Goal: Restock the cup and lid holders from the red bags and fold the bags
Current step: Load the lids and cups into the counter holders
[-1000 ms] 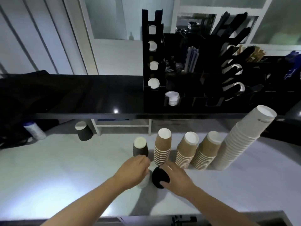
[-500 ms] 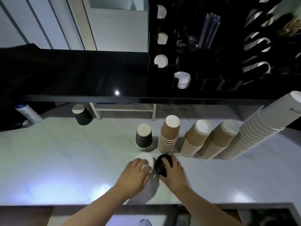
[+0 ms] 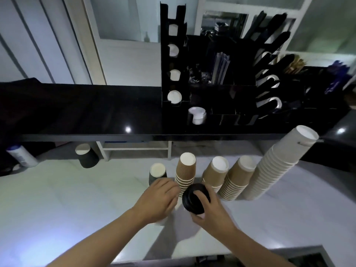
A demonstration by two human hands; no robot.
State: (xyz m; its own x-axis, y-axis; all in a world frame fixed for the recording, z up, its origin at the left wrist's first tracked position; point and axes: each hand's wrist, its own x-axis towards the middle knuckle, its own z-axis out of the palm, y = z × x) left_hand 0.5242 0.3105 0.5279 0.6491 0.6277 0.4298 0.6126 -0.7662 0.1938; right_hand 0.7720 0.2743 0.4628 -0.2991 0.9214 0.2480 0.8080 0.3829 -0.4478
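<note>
A pale, glossy counter [image 3: 57, 209] fills the near half of the view, catching bright patches of light at its near left. Beyond it runs a black raised shelf [image 3: 86, 112], shiny enough to show a small round glint, and behind that stand white panelled walls [image 3: 38, 45] with a glazed frame at the far middle. On the shelf's right part sits the black cup and lid holder [image 3: 173, 60], a tall column with round openings showing white cup bases, joined to compartments holding straws, a small pile of white lids [image 3: 197, 114] and dark slanted chutes. On the counter, upside-down cups stand in a row: a short black cup stack [image 3: 157, 171], a ribbed brown stack [image 3: 185, 172], two smoother brown stacks [image 3: 216, 175] just right of it, and a tall white stack [image 3: 279, 164] leaning to the far right. A single black cup [image 3: 87, 157] stands apart at the far left under the shelf edge, near a white bottle [image 3: 21, 155]. Near the middle, the right hand [image 3: 210, 211] grips a stack of black lids [image 3: 193, 199], fingers curled over its top. The left hand [image 3: 158, 201] curls down over something white that is mostly hidden; what it holds, and whether it grips it, cannot be told.
</note>
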